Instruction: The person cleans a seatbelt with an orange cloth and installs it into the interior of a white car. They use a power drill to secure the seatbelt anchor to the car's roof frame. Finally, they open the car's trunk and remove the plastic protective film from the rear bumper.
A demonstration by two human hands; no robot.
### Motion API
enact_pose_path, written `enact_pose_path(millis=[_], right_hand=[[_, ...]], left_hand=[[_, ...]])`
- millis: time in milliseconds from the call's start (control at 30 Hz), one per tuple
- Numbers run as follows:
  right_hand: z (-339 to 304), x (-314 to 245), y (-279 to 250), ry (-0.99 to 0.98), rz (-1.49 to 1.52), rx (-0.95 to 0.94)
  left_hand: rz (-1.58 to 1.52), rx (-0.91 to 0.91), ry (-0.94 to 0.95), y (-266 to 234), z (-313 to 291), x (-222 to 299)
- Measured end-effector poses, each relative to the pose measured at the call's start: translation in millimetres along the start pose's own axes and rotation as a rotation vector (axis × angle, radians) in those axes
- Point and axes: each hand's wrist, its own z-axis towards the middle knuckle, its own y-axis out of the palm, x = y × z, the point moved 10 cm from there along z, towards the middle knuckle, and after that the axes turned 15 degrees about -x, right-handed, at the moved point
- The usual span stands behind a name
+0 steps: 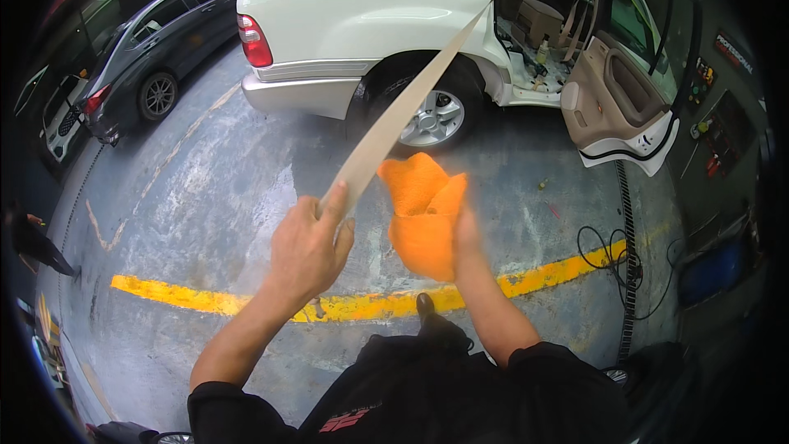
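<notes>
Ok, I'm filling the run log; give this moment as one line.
left hand: grips beige belt stretched from white car | right hand: holds orange cloth | car door: open

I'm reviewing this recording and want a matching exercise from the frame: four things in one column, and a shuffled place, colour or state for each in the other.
Column one
1. Seat-belt webbing
2. Cloth
3. Rear side door
4. Tail light

Column two
A. Red, at the rear corner of the white SUV
B. Swung open, with its beige inner panel showing
C. Stretched from the vehicle's doorway to the left hand
D. Orange, bunched in the right hand

Right pairs: 1-C, 2-D, 3-B, 4-A
</notes>
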Motion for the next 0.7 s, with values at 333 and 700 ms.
enact_pose_path(millis=[333,700], right_hand=[[46,67,20,0.094,-0.040,-0.193],[163,-50,-72,-0.114,-0.294,0.165]], left_hand=[[-0.170,-0.129,0.014,31,-9,11],[-0.250,-0.287,-0.011,75,-16,20]])
